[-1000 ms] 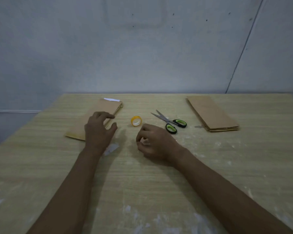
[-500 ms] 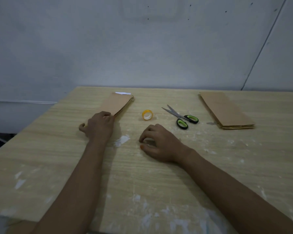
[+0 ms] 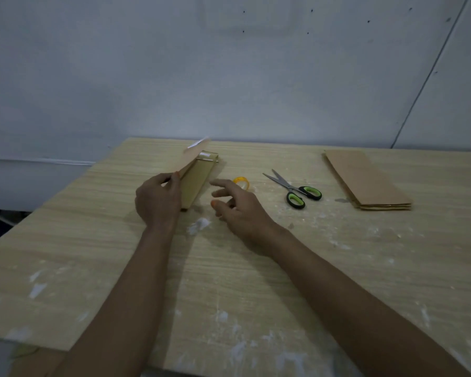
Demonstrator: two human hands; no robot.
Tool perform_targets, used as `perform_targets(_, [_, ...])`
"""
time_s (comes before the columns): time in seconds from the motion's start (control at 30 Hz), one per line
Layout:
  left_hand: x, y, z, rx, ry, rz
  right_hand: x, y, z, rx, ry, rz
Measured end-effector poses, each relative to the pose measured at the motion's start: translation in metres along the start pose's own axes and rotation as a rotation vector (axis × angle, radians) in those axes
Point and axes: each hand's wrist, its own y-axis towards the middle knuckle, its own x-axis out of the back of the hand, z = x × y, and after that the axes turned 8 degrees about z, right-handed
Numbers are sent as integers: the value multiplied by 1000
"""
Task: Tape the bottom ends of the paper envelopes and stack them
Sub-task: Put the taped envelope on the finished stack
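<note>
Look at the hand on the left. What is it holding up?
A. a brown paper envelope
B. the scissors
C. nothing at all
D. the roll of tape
A: the left hand grips the near edge of a brown paper envelope and tilts it up off the pile, while the scissors and the roll of tape lie on the table untouched.

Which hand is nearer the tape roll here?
Right. The right hand reaches just short of the tape roll, fingertips beside it. The left hand is farther left, lifting an envelope off the left stack.
</note>
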Motion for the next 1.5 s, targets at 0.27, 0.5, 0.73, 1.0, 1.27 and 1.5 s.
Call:
perform_targets(0.27, [3, -11, 7, -60, -47, 57, -22, 53, 27, -235, 532, -3])
perform_targets(0.5, [4, -11, 11, -103, -58, 88, -37, 79, 33, -346, 577, -49])
perform_targets(0.73, [-5, -8, 14, -79, 106, 139, -24, 86, 33, -266, 614, -175])
perform_targets(1.0, [-13, -12, 26, -67, 324, 394, 39, 64, 22, -193, 756, -383])
perform_targets(1.27, [-15, -5, 25, -68, 367, 398, 95, 15, -5, -211, 986, -551])
perform_targets(1.5, [-14, 3, 18, -97, 211, 228, 114, -10, -21, -220, 1079, -513])
